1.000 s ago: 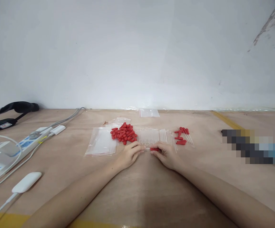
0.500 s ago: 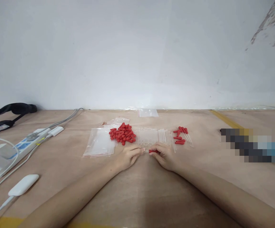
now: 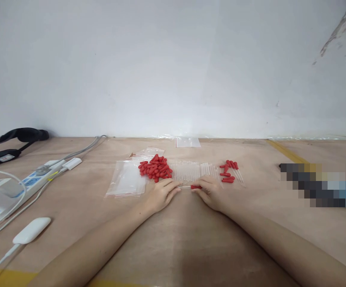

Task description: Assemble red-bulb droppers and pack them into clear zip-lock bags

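My left hand is closed in a pinch on the left end of a thin clear dropper tube. My right hand pinches a red rubber bulb at the tube's right end. The tube lies level between the two hands; how far it goes into the bulb is hidden by my fingers. Just beyond my hands lie rows of clear tubes. A heap of red rubber bulbs sits behind my left hand. To the right, several droppers with red bulbs lie on the table.
Clear zip bags lie left of the heap, and another bag rests near the wall. Farther left are a power strip with cables, a white charger and a black strap. A blurred dark object lies at the right.
My hands have moved slightly apart, and more of the clear tube shows between them. The red bulb stays in my right hand. The whole view has shifted a little.
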The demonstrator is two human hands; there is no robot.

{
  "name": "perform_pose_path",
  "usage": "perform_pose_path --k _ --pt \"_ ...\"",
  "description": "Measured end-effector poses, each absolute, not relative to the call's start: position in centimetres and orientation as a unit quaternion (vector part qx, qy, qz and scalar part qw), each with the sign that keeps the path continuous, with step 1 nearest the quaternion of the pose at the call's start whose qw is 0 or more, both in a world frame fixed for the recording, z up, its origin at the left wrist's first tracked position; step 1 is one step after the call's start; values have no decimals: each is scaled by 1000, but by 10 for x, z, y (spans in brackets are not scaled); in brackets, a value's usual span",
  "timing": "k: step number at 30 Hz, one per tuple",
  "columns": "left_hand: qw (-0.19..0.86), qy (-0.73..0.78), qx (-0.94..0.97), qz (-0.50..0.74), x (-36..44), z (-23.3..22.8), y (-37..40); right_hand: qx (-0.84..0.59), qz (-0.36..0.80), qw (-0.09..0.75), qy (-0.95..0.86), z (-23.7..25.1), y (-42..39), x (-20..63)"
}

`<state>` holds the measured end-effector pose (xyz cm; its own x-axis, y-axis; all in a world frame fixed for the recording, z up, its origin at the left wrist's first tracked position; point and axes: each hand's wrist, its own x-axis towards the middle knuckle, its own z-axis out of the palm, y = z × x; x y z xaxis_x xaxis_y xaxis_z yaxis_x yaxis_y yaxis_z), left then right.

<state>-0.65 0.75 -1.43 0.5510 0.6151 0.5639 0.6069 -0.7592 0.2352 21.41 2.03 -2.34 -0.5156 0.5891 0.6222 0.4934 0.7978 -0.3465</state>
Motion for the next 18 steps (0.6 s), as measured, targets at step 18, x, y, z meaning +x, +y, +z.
perform_pose_path --k 18 --pt "35 325 888 325 -5 -21 3 -280 106 372 -879 -28 14 206"
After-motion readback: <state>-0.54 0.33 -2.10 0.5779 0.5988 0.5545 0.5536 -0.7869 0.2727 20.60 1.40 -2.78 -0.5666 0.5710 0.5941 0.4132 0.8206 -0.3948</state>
